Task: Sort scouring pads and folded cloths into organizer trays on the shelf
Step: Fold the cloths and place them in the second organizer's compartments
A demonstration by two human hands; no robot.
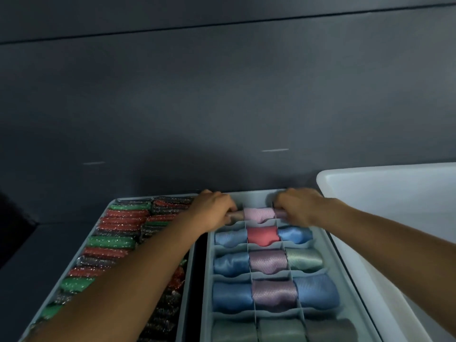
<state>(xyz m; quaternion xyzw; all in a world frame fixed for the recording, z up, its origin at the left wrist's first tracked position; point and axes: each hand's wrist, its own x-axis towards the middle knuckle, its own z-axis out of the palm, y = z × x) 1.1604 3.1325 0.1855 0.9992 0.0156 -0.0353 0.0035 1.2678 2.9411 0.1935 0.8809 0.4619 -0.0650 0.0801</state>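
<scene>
A pale grey divided tray [208, 272] holds rolled folded cloths in blue, pink, red, mauve and grey-green, one per cell. In its far row lies a pink cloth [259, 214]. My left hand [213, 209] grips a rolled cloth in the far left cell, fingers curled over it. My right hand [297, 208] grips a cloth in the far right cell beside the pink one. To the left, a second tray [188, 287] is packed with rows of sparkly green, red and dark scouring pads [112, 241]; my left forearm crosses over it.
A white plastic bin [385, 193] stands right of the cloth tray, touching its side. A dark grey wall rises just behind both trays. The shelf surface at the left is dark.
</scene>
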